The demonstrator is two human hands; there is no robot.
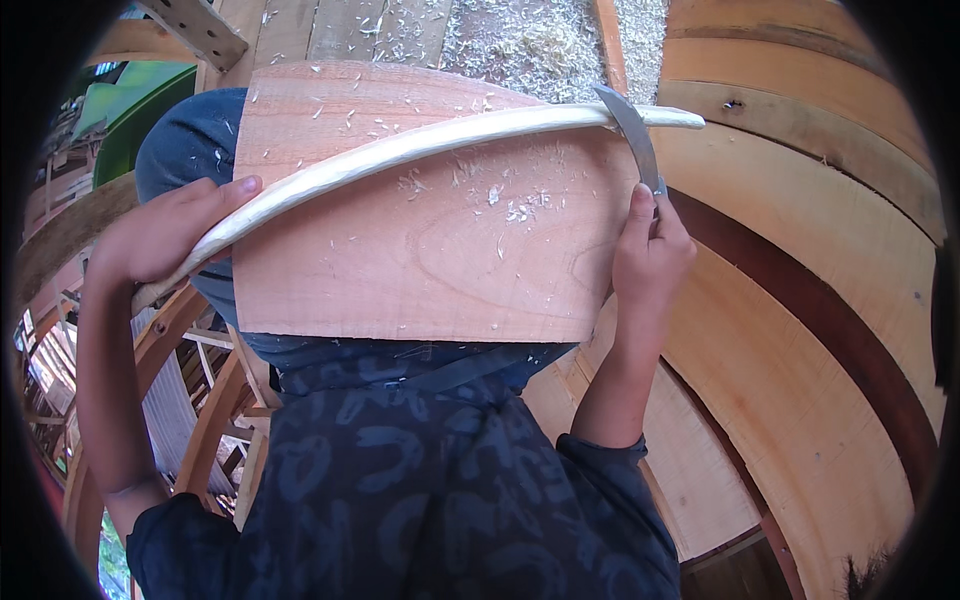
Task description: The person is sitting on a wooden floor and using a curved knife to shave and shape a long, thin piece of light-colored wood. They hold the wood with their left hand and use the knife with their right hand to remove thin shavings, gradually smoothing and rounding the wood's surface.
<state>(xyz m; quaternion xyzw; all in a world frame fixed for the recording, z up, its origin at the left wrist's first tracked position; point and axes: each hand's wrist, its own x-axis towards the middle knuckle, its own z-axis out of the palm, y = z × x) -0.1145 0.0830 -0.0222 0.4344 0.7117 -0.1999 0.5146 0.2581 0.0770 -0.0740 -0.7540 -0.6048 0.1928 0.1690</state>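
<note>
A long, pale wooden stick point(400, 148), peeled and slightly bowed, lies slantwise across a flat wooden board point(400, 260) on my lap. My left hand point(165, 228) is wrapped round the stick's left end, the thumb lying along it. In my right hand point(650, 250) is a knife point(632, 135) with a curved metal blade. Its blade crosses the stick near the right end, apparently touching it. My fingers cover most of the knife's handle. Small wood shavings point(522, 208) are scattered over the board.
A thick heap of shavings point(530, 50) covers the planks beyond the board. Curved wooden planks point(800, 190) rise on the right, with a dark gap between two of them. Wooden ribs point(210, 420) and a green panel point(145, 120) stand at the left.
</note>
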